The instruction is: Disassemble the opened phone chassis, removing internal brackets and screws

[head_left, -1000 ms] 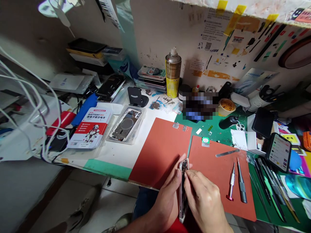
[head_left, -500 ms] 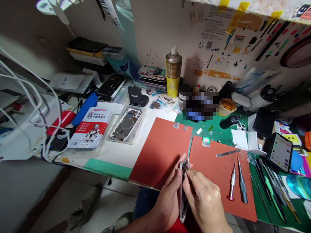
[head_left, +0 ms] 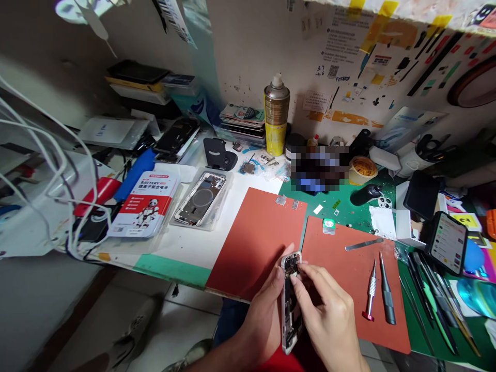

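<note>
An opened phone (head_left: 291, 305) with a silver frame is held upright and tilted at the front edge of the bench, its inner parts showing. My left hand (head_left: 263, 307) wraps round its left side and back, thumb on the frame. On the right side my right hand (head_left: 323, 305) has its thumb over the phone's inner parts and its fingers at the upper right edge. Whether a small part sits between thumb and fingers cannot be made out. Behind both hands lie two red-brown mats, the left one (head_left: 259, 237) and the right one (head_left: 360, 289).
On the right mat lie tweezers (head_left: 363, 244), a screwdriver (head_left: 371, 292) and a dark-handled tool (head_left: 386, 294). Several more tools and a lit phone (head_left: 447, 243) stand further right. A phone housing (head_left: 200, 199), a battery box (head_left: 145, 204) and a spray can (head_left: 276, 116) are behind and left.
The phone has turned so its inner side faces the camera more. My right thumb has moved onto its inner parts, and the right fingers have spread out along its upper edge.
</note>
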Action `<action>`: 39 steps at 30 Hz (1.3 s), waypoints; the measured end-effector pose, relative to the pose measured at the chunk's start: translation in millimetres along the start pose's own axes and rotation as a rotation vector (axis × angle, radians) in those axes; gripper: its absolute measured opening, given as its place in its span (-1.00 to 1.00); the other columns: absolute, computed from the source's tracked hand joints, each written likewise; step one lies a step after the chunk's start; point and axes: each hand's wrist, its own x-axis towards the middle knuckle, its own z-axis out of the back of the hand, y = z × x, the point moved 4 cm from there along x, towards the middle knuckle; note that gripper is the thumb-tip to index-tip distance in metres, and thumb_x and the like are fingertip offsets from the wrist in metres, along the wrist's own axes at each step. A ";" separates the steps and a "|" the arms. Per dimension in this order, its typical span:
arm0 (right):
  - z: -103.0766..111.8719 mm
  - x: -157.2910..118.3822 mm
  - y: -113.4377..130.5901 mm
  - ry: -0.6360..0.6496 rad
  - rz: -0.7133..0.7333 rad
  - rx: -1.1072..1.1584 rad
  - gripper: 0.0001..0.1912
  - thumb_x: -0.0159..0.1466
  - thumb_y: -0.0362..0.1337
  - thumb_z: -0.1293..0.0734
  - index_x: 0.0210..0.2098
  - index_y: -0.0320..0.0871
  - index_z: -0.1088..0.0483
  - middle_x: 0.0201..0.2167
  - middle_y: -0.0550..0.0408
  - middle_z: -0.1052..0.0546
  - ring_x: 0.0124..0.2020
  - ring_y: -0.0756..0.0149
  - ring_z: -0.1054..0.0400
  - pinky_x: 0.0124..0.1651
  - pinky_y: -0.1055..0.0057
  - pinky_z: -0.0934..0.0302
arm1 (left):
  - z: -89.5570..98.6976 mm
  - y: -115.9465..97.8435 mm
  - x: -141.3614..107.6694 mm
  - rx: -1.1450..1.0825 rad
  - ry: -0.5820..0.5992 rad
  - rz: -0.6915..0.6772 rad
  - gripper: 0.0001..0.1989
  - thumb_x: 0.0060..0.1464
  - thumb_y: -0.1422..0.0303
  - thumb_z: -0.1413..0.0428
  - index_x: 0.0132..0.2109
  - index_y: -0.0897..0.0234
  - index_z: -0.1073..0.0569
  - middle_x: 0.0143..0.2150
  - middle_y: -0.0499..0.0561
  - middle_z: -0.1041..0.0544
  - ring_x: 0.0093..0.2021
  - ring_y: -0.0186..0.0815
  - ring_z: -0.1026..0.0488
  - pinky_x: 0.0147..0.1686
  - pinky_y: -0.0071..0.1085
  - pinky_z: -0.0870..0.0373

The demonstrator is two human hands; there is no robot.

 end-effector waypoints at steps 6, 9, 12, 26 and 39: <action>-1.4 2.9 -6.0 0.038 -0.065 0.093 -0.80 0.51 -0.33 -0.30 0.04 -0.10 -0.54 -0.14 0.07 -0.66 -0.16 0.36 -0.61 -0.09 0.53 -0.46 | -3.2 -2.9 1.2 -0.002 0.015 0.009 -0.34 0.15 0.08 -0.43 0.35 -0.03 -0.50 0.34 -0.01 -0.56 0.43 -0.06 -0.37 0.50 -0.16 -0.13; -2.4 3.1 -5.9 0.056 -0.053 0.122 -0.75 0.51 -0.36 -0.28 0.08 -0.11 -0.54 -0.09 0.03 -0.66 -0.13 0.35 -0.60 -0.07 0.51 -0.46 | -4.8 -3.8 1.9 -0.016 0.034 -0.003 -0.40 0.17 0.09 -0.41 0.31 0.00 -0.54 0.31 0.00 -0.59 0.41 -0.04 -0.40 0.50 -0.15 -0.15; -2.9 3.7 -5.0 0.055 -0.043 0.150 -0.74 0.50 -0.40 -0.28 0.06 -0.10 -0.56 -0.09 0.04 -0.66 -0.12 0.35 -0.60 -0.03 0.50 -0.47 | -5.5 -3.7 1.2 -0.016 0.033 0.000 -0.44 0.20 0.10 -0.39 0.30 0.00 -0.55 0.29 0.00 -0.60 0.41 -0.06 -0.40 0.49 -0.16 -0.15; -3.9 8.5 -1.4 -0.005 -0.090 0.146 -0.84 0.49 -0.35 -0.31 -0.15 -0.07 -0.56 -0.26 0.14 -0.64 -0.30 0.41 -0.56 -0.20 0.55 -0.40 | -4.2 -2.5 -0.7 0.031 -0.003 0.002 -0.38 0.07 0.05 -0.47 0.25 -0.02 -0.60 0.30 -0.03 -0.60 0.42 -0.08 -0.38 0.53 -0.19 -0.07; -4.3 9.9 -0.1 0.005 -0.153 0.165 -0.80 0.50 -0.29 -0.30 -0.19 -0.07 -0.57 -0.28 0.10 -0.64 -0.34 0.36 -0.57 -0.27 0.53 -0.41 | -3.6 -1.9 0.7 0.019 0.059 -0.014 -0.45 0.20 0.08 -0.39 0.29 -0.01 -0.57 0.32 0.03 -0.57 0.42 -0.04 -0.38 0.51 -0.11 -0.13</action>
